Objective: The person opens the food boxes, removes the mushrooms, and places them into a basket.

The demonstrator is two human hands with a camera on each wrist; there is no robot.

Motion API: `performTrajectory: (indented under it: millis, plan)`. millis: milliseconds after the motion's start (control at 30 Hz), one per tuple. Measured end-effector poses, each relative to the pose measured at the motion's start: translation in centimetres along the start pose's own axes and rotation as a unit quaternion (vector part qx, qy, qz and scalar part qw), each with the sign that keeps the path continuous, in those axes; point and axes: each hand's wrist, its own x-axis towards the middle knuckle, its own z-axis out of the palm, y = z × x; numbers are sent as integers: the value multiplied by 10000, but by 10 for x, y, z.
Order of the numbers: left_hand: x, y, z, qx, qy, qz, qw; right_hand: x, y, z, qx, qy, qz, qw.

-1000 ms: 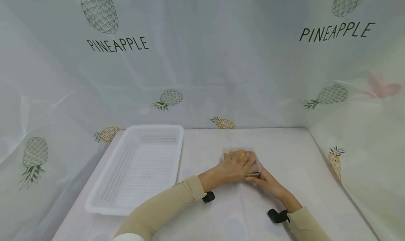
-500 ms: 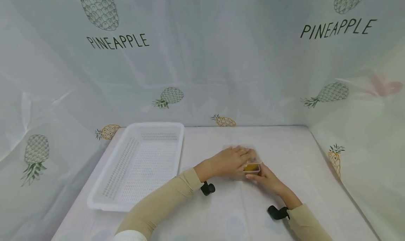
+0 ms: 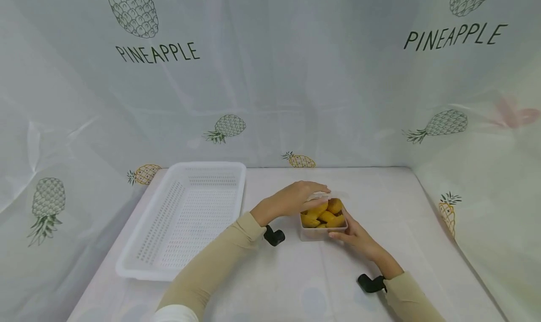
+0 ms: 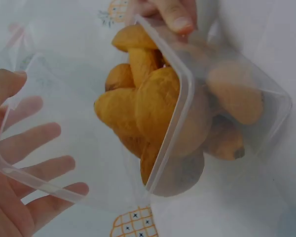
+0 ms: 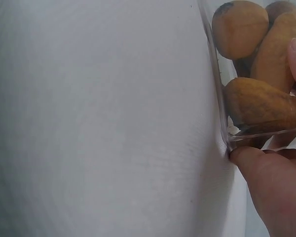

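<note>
Worktop point(image 3: 380, 265) draped in smooth printed cloth. White perforated plastic basket point(image 3: 186, 218) sat left. Clear squarish tub point(image 3: 323, 230) of wrinkled orange fruit point(image 3: 323, 214) stood centre, right hand point(image 3: 357, 237) gripping its side. Left hand point(image 3: 296, 197) held thin transparent lid point(image 4: 74, 163) just above.

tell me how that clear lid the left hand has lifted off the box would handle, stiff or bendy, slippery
The clear lid looks thin and see-through, with fingers showing through it, so it is probably light and a little bendy. Its smooth surface may be slippery, though the raised rim gives the left hand some purchase. The box, packed with orange pieces, likely stays put under the right hand.
</note>
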Motion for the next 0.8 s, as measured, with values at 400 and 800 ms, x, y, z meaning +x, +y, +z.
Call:
performTrajectory:
  millis: [400, 800]
  plan:
    - [0, -29, -3, -1325, 555, -473, 9885, -2, 2, -2, -61, 72, -20, 10000]
    - [5, -54, 10, -3076, 1419, -649, 9386, -3, 0, -1, -50, 125, 136, 9998]
